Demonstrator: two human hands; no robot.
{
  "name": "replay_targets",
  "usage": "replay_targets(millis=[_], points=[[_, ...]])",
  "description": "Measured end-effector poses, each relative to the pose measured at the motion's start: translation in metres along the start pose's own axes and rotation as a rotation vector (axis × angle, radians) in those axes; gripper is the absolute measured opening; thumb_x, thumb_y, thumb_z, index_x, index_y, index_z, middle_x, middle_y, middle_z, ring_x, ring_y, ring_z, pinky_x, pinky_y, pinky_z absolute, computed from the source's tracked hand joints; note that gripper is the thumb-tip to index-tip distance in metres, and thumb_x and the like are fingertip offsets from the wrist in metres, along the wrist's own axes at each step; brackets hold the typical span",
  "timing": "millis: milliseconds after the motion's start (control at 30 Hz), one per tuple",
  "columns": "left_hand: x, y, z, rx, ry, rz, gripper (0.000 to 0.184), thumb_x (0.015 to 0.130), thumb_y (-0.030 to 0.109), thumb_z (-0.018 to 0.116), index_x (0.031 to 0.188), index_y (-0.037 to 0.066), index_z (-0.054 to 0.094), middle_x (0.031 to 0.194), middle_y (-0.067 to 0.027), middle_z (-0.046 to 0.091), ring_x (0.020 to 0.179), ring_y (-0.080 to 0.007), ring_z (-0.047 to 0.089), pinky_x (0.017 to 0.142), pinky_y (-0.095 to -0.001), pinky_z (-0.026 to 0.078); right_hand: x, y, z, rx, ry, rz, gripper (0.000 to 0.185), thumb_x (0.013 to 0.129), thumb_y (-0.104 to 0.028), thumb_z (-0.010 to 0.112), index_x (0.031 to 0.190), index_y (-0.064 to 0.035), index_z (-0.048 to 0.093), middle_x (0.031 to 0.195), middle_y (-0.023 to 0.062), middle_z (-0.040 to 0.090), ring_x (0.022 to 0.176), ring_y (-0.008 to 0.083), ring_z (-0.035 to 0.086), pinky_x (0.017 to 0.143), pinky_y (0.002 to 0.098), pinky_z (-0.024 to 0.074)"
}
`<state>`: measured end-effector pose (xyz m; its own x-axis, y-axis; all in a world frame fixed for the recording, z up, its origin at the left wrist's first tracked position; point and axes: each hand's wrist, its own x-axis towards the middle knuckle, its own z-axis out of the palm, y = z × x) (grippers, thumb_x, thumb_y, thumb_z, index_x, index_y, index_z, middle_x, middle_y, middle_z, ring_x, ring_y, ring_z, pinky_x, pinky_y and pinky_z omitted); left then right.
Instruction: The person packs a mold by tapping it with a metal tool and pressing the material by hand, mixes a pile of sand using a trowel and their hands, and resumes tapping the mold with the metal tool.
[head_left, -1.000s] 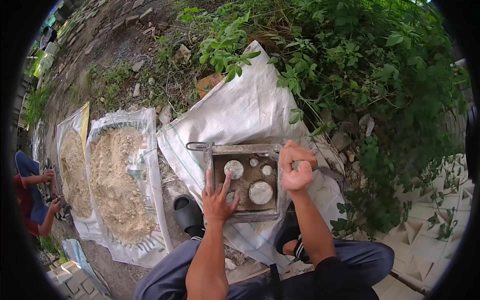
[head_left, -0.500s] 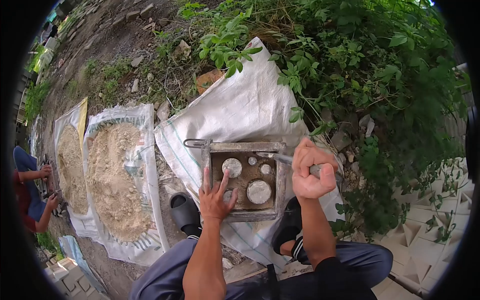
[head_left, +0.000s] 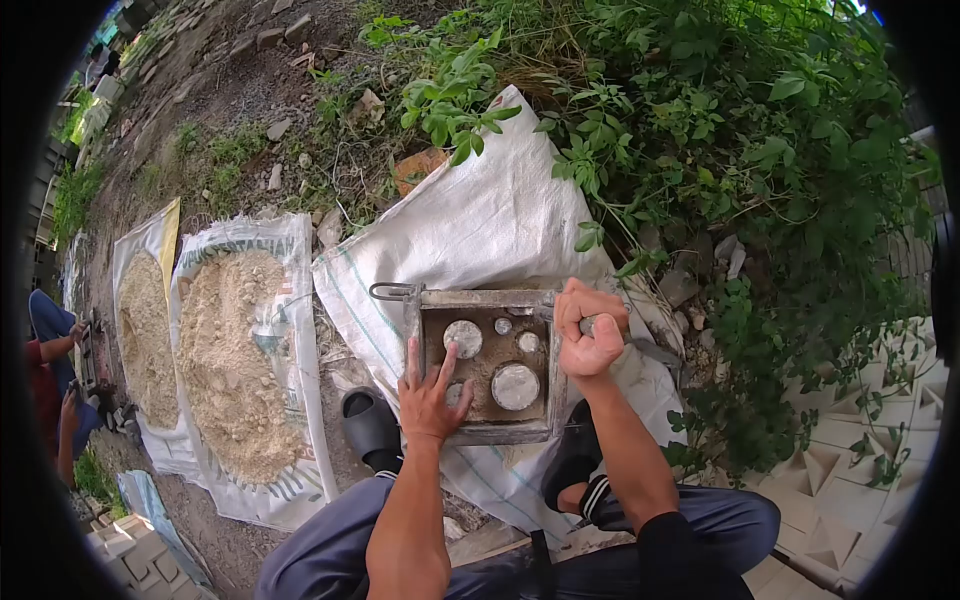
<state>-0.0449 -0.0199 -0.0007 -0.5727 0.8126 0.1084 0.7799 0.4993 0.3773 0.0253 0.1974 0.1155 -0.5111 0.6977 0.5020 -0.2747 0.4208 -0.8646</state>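
Note:
A square wooden frame (head_left: 483,437) with a metal loop at its upper left corner lies on a white woven sack. Inside it, brown sand (head_left: 480,370) surrounds several round grey-white discs, among them a large disc (head_left: 515,387) at lower right and another disc (head_left: 463,339) at upper left. My left hand (head_left: 428,400) rests over the frame's left side with fingers spread, fingertips at the upper left disc, partly covering a lower one. Over the frame's right edge, my right hand (head_left: 592,335) is closed round the thick grey handle of a narrow metal-bladed tool (head_left: 588,324); its blade is mostly hidden.
The white sack (head_left: 480,215) spreads beyond the frame. To the left, piles of pale sand (head_left: 240,370) lie on opened sacks. Green plants (head_left: 690,130) grow at the upper right, patterned tiles (head_left: 830,480) lie at right. Another person (head_left: 55,370) sits at far left.
My right hand has moved left and slightly down, bringing the tool to the frame's right edge; its blade shows less. My left hand stays in place. The other person's hands have shifted.

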Motion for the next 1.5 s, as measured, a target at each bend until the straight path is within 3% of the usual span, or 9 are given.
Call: replay_targets(millis=[233, 367, 500, 567, 733, 867, 1100, 1233, 1500], points=[[-0.002, -0.003, 0.002, -0.004, -0.028, -0.009, 0.068, 0.079, 0.036, 0.067, 0.142, 0.025, 0.045, 0.093, -0.0064, 0.065, 0.142, -0.0301, 0.026, 0.095, -0.0451, 0.038, 0.004, -0.011, 0.004, 0.134, 0.144, -0.003, 0.052, 0.088, -0.038, 0.036, 0.047, -0.0058, 0.028, 0.042, 0.0037, 0.034, 0.040, 0.0133, 0.026, 0.046, 0.0294, 0.0223], [-0.001, 0.001, 0.001, -0.015, -0.004, -0.006, 0.068, 0.079, 0.036, 0.067, 0.142, 0.025, 0.045, 0.092, -0.0066, 0.065, 0.142, -0.0299, 0.026, 0.095, -0.0452, 0.038, 0.002, -0.009, -0.004, -0.058, -0.037, 0.036, 0.047, 0.086, -0.033, 0.035, 0.046, -0.0085, 0.030, 0.042, 0.0019, 0.034, 0.042, 0.0126, 0.028, 0.046, 0.0302, 0.0232], [-0.004, -0.003, 0.003, -0.011, -0.026, -0.015, 0.068, 0.079, 0.037, 0.067, 0.142, 0.025, 0.045, 0.092, -0.0068, 0.066, 0.142, -0.0295, 0.025, 0.094, -0.0448, 0.038, -0.003, -0.029, -0.001, 0.163, 0.172, 0.117, 0.053, 0.088, -0.040, 0.036, 0.048, -0.0069, 0.028, 0.042, 0.0030, 0.033, 0.043, 0.0146, 0.030, 0.045, 0.0301, 0.0216], [0.002, -0.003, 0.001, -0.011, -0.024, -0.005, 0.068, 0.079, 0.037, 0.067, 0.143, 0.025, 0.044, 0.092, -0.0068, 0.066, 0.142, -0.0294, 0.025, 0.093, -0.0447, 0.038, -0.021, 0.004, 0.003, 0.086, 0.060, -0.042, 0.055, 0.087, -0.045, 0.036, 0.049, -0.0071, 0.025, 0.042, 0.0025, 0.028, 0.044, 0.0146, 0.023, 0.044, 0.0272, 0.0188], [-0.002, -0.002, 0.004, -0.005, -0.016, -0.007, 0.069, 0.079, 0.037, 0.067, 0.143, 0.025, 0.044, 0.092, -0.0074, 0.066, 0.143, -0.0296, 0.024, 0.095, -0.0452, 0.037, 0.006, -0.025, -0.001, 0.076, 0.071, 0.124, 0.058, 0.086, -0.048, 0.036, 0.048, -0.0061, 0.026, 0.043, 0.0034, 0.030, 0.045, 0.0152, 0.025, 0.043, 0.0273, 0.0177], [0.001, -0.003, 0.000, -0.011, -0.003, 0.007, 0.069, 0.079, 0.036, 0.067, 0.143, 0.024, 0.044, 0.092, -0.0076, 0.065, 0.142, -0.0299, 0.026, 0.095, -0.0456, 0.037, -0.018, 0.012, 0.006, -0.048, 0.030, -0.013, 0.056, 0.089, -0.043, 0.035, 0.047, -0.0079, 0.026, 0.042, 0.0010, 0.031, 0.041, 0.0152, 0.025, 0.047, 0.0304, 0.0216], [-0.004, -0.001, 0.003, -0.019, -0.044, -0.031, 0.068, 0.079, 0.036, 0.067, 0.142, 0.023, 0.045, 0.095, -0.0075, 0.064, 0.142, -0.0302, 0.026, 0.096, -0.0460, 0.037, 0.013, -0.064, 0.005, 0.090, 0.125, 0.030, 0.051, 0.085, -0.041, 0.036, 0.048, -0.0073, 0.025, 0.042, 0.0034, 0.031, 0.041, 0.0163, 0.025, 0.047, 0.0308, 0.0213], [-0.001, 0.000, 0.000, -0.016, -0.025, -0.011, 0.067, 0.079, 0.036, 0.068, 0.141, 0.023, 0.046, 0.095, -0.0075, 0.065, 0.142, -0.0303, 0.026, 0.096, -0.0461, 0.037, -0.006, 0.001, 0.005, -0.058, -0.023, 0.007, 0.057, 0.089, -0.049, 0.034, 0.049, -0.0081, 0.027, 0.042, 0.0011, 0.032, 0.040, 0.0140, 0.026, 0.047, 0.0294, 0.0226], [-0.001, -0.003, 0.001, 0.006, -0.019, 0.001, 0.067, 0.079, 0.035, 0.067, 0.142, 0.023, 0.045, 0.096, -0.0081, 0.065, 0.143, -0.0309, 0.024, 0.096, -0.0464, 0.037, -0.012, -0.003, 0.001, 0.034, 0.020, 0.020, 0.060, 0.090, -0.049, 0.036, 0.049, -0.0067, 0.027, 0.043, 0.0023, 0.031, 0.043, 0.0142, 0.027, 0.047, 0.0289, 0.0209]])
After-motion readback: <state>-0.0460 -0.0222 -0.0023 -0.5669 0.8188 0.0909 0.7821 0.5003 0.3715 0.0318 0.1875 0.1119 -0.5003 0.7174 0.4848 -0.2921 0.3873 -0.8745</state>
